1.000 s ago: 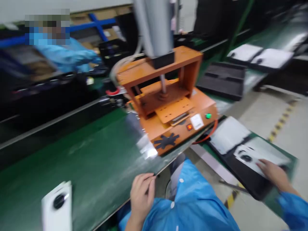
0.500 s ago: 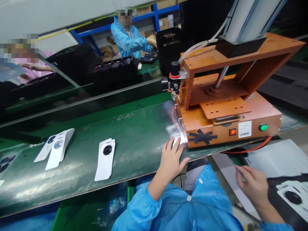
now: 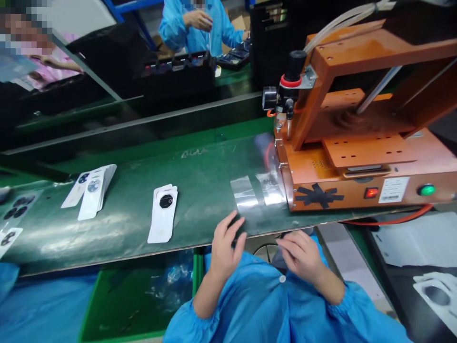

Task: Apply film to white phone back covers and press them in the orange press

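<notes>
My left hand [image 3: 227,244] is over the front edge of the green table, its fingers apart and nothing seen in them. Just beyond its fingertips lies a strip of clear film [image 3: 243,190]. Beside that, against the press, is a second piece of clear film [image 3: 273,186]. My right hand [image 3: 303,255] is in front of the table edge with its fingers curled together; anything between them is too small or hidden to make out. To the left, a small stack of white phone-shaped sheets [image 3: 162,221] with a dark round camera area lies on the table.
An orange press [image 3: 317,176] with a lit green button stands at right. Another fanned stack of white sheets [image 3: 91,200] lies at left. Below the table is a green bin [image 3: 103,305]. White sheets [image 3: 437,297] lie at lower right. Across the bench, a person in blue [image 3: 196,28] works.
My right hand has come left from the lower-right side to the table edge. My left hand has lifted off the film and drawn back, leaving two film pieces apart. The view has shifted.
</notes>
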The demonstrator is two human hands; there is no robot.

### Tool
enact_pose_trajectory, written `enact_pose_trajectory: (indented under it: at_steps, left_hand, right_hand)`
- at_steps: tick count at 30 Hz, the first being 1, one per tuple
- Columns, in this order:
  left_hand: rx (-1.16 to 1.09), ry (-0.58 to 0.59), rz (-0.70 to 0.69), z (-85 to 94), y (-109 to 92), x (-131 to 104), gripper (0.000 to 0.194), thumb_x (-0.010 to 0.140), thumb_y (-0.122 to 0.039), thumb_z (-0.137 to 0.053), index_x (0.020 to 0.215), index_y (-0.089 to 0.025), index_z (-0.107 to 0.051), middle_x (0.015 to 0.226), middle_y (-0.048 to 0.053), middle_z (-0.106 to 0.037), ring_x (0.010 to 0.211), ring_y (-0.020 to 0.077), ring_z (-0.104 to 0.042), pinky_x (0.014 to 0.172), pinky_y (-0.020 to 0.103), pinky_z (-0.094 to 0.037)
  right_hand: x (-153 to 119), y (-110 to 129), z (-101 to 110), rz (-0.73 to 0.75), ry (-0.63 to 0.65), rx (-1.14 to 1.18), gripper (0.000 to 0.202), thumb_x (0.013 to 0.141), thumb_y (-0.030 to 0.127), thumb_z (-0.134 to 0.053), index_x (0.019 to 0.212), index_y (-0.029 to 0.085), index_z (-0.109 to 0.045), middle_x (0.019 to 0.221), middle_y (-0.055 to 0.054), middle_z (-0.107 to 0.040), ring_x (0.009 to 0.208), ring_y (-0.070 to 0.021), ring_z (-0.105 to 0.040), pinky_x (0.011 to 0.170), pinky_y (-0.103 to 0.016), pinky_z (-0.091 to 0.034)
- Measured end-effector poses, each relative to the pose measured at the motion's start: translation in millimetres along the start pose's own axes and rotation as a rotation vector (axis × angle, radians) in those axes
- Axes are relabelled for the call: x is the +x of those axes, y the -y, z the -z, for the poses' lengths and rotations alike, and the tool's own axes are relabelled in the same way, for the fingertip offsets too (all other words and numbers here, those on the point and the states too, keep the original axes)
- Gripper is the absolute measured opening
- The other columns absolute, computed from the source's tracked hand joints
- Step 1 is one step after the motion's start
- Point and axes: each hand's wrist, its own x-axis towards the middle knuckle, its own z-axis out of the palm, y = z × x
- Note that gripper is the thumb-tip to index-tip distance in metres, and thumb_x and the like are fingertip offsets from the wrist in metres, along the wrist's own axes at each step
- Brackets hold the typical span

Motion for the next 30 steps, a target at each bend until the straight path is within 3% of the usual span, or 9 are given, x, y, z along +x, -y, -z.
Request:
enact_pose_trajectory:
  at_steps: [2, 7, 13, 22, 30]
  left_hand:
    - [-0.029, -0.083, 0.058, -2.5, 3.5, 13.4, 0.033, 0.101, -0.026, -0.054, 0.133, -0.025, -0.062, 0.134, 0.011, -0.065, 0.127, 0.0247, -0.059, 0.108, 0.046, -0.048]
    - [0.124, -0.023, 0.126, -15.1, 10.2, 39.1, 0.036, 0.091, -0.038, -0.071, 0.125, -0.027, -0.069, 0.137, 0.008, -0.066, 0.136, 0.0317, -0.05, 0.11, 0.053, -0.041]
    - [0.084, -0.044, 0.208, -17.0, 9.6, 40.4, 0.03, 0.086, -0.035, -0.078, 0.115, -0.029, -0.073, 0.13, 0.003, -0.071, 0.132, 0.0279, -0.053, 0.108, 0.049, -0.04]
    - [0.044, -0.047, 0.24, -14.9, 8.3, 48.7, 0.009, 0.087, -0.031, -0.077, 0.095, -0.03, -0.078, 0.117, 0.0, -0.076, 0.127, 0.0267, -0.054, 0.105, 0.049, -0.04]
    - [0.069, -0.069, 0.199, -16.8, 7.6, 46.3, 0.009, 0.089, -0.029, -0.074, 0.096, -0.033, -0.079, 0.12, -0.001, -0.075, 0.13, 0.0265, -0.052, 0.108, 0.051, -0.039]
  right_hand:
    - [23.1, 4.9, -5.3, -0.053, 0.014, 0.053, 0.034, 0.089, 0.007, -0.06, 0.118, 0.024, -0.066, 0.094, -0.006, -0.07, 0.082, -0.0192, -0.063, 0.071, -0.035, -0.054]
    - [75.8, 6.6, -18.0, -0.143, 0.114, 0.05, 0.025, 0.096, 0.018, -0.059, 0.118, 0.025, -0.068, 0.099, -0.007, -0.069, 0.093, -0.022, -0.064, 0.083, -0.039, -0.054]
    - [117.4, -6.5, -32.5, -0.008, 0.195, -0.12, 0.018, 0.099, 0.027, -0.06, 0.111, 0.022, -0.072, 0.105, -0.009, -0.069, 0.096, -0.0235, -0.059, 0.082, -0.039, -0.047]
    - [130.8, -14.4, -36.3, 0.115, 0.276, -0.235, 0.015, 0.101, 0.025, -0.058, 0.103, 0.02, -0.072, 0.099, -0.006, -0.069, 0.092, -0.0208, -0.054, 0.077, -0.037, -0.036]
    - [133.0, -4.8, -30.6, 0.191, 0.323, -0.291, 0.017, 0.101, 0.024, -0.056, 0.095, 0.019, -0.072, 0.09, -0.006, -0.068, 0.085, -0.0206, -0.051, 0.073, -0.038, -0.033]
